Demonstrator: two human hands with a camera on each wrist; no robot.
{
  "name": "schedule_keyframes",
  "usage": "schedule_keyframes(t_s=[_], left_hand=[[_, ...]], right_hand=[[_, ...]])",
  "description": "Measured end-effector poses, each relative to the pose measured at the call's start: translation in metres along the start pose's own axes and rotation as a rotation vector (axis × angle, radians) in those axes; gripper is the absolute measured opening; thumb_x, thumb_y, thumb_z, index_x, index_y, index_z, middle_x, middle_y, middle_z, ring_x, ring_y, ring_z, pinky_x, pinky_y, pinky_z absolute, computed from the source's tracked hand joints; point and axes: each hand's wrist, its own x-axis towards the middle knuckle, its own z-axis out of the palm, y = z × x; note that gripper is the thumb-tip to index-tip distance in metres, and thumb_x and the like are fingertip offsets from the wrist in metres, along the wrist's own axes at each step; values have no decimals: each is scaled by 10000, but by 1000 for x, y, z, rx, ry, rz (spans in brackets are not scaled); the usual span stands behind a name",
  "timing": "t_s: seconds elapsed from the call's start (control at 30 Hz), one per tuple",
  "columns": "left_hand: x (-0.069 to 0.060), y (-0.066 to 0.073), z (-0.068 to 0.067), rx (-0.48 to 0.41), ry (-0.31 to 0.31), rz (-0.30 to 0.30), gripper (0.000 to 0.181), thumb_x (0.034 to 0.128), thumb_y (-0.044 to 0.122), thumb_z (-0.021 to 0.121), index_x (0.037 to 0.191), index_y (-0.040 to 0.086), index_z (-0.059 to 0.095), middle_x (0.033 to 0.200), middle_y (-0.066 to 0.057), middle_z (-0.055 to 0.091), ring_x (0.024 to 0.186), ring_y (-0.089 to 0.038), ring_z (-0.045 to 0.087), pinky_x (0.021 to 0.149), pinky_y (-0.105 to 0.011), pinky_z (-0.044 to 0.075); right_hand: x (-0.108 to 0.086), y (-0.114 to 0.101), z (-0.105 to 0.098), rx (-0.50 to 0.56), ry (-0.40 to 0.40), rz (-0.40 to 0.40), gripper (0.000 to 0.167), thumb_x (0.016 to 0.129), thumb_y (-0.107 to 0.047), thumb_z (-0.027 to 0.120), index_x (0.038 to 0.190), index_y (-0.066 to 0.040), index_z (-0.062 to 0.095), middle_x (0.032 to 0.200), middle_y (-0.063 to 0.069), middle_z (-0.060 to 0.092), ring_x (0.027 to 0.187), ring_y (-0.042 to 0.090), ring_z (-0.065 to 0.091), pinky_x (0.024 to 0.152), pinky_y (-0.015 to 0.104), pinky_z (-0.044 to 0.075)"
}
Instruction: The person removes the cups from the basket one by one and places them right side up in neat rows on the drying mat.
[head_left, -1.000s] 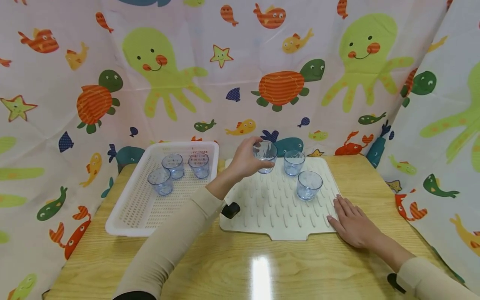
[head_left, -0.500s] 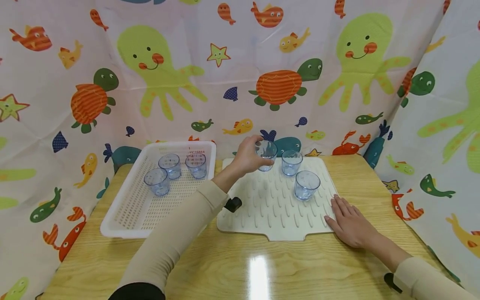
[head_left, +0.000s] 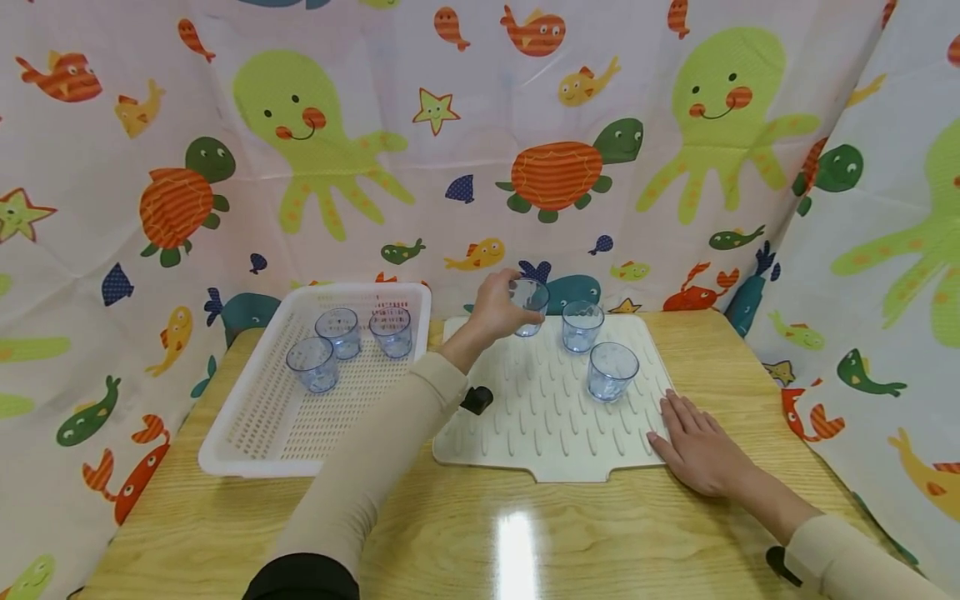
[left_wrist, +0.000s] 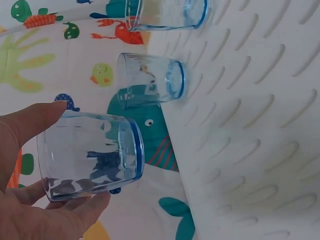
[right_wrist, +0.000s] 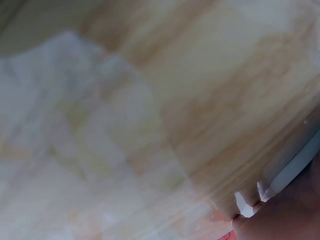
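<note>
My left hand (head_left: 497, 310) grips a clear bluish drinking glass (left_wrist: 95, 155) by its sides, above the back of a white ridged drying mat (head_left: 517, 417). In the left wrist view the thumb lies on one side of the glass and the fingers on the other, its base apart from the mat. To its right, a second glass (head_left: 582, 327) and a third glass (head_left: 612, 372) stand upright on the mat. My right hand (head_left: 701, 446) lies flat at the mat's right edge, fingers straight. The right wrist view is mostly blurred table.
A white perforated basket (head_left: 247, 450) stands at the left with three more glasses, one of them a glass (head_left: 313, 365) nearest the front. Both rest on a wooden table (head_left: 420, 533). A sea-animal curtain (head_left: 465, 92) hangs close behind and along the sides.
My left hand, holding the glass, shifts only slightly at the back of the mat. The view turns a little to the right. My right hand keeps its place at the mat's edge.
</note>
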Motion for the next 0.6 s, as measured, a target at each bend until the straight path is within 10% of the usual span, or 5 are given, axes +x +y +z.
schedule_keyframes(t_s=[0.6], left_hand=[[25, -25, 33, -19, 90, -96, 809, 823, 195, 882, 1496, 85, 447, 1516, -125, 444, 1361, -281, 454, 1122, -420, 448]], right_hand=[[1, 2, 1, -2, 0, 6, 810, 1082, -516, 378, 1551, 131, 248, 1641, 333, 159, 1497, 532, 162, 1168, 715, 143]])
